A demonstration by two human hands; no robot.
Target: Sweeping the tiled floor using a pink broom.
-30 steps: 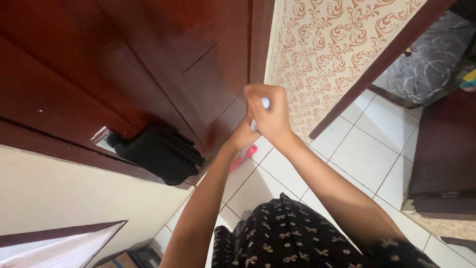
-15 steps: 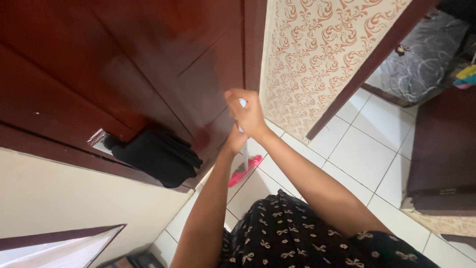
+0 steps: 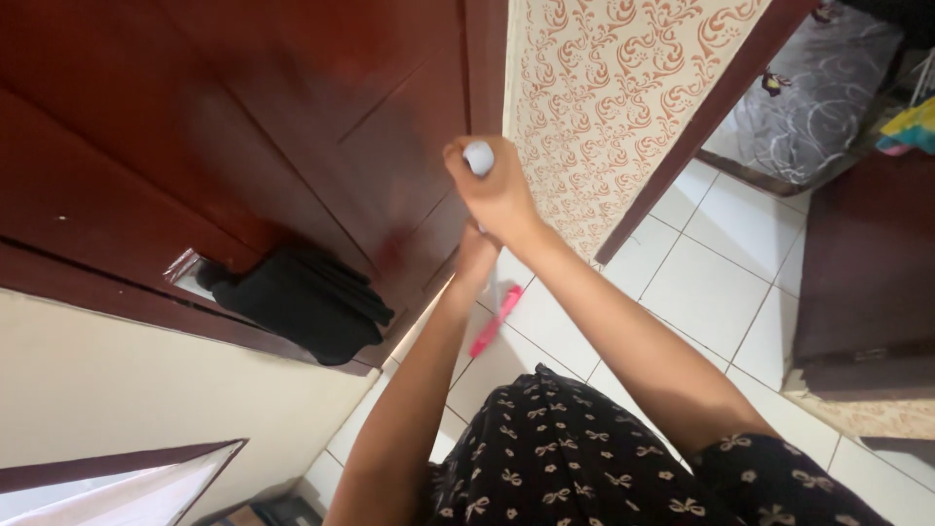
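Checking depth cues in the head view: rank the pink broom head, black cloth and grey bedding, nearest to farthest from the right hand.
1. Pink broom head: on the floor tiles, just below the right hand.
2. Black cloth: hanging at the dark wooden door, off to the left.
3. Grey bedding: through the doorway, far upper right.

- Your door point(image 3: 292, 127): dark red-brown wood, glossy varnish.
- Your floor point(image 3: 721, 282): white tiles, smooth, slightly shiny.
- Your broom handle point(image 3: 478, 157): white, smooth plastic tip.
- Black cloth point(image 3: 302, 302): matt fabric.
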